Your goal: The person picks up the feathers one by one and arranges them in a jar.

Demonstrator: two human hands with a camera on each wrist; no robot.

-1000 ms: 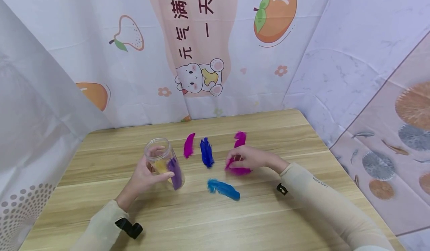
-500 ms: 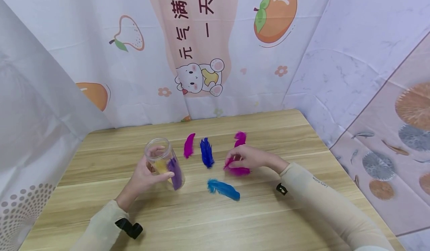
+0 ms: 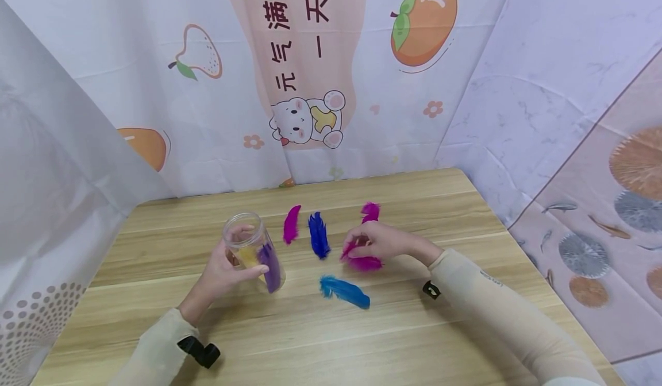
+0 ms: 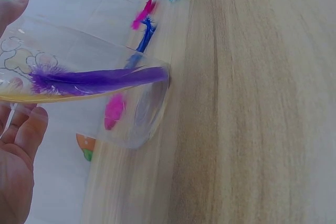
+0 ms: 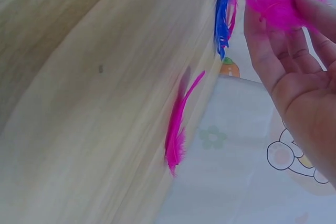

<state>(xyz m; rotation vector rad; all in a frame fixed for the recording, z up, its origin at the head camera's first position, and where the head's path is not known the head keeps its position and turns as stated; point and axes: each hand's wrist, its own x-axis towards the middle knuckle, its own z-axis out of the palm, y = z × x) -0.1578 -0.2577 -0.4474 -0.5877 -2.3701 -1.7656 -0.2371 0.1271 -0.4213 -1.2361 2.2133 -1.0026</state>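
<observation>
My left hand [image 3: 227, 268] grips a clear jar [image 3: 261, 238] around its side, tilted, with its open mouth toward the head camera. Inside lie a purple feather [image 4: 100, 81] and something yellow [image 3: 248, 255]. Between thumb and fingers my right hand [image 3: 381, 241] pinches a magenta feather [image 5: 278, 1], low over the table in the head view. Just behind that hand lies another magenta feather [image 3: 370, 211], partly covered by it. A dark blue feather [image 3: 319, 236] and a third magenta feather [image 3: 291, 225] rest between the two hands, and a light blue feather [image 3: 345, 292] lies nearer the front.
The wooden table [image 3: 310, 346] ends at the back against a printed curtain [image 3: 207, 122]. Another patterned cloth [image 3: 584, 213] hangs along the right side. Black straps [image 3: 199, 351] sit at both wrists.
My right hand has shifted slightly left with the magenta feather between its fingers. The left hand and jar have stayed in place, as have the loose feathers.
</observation>
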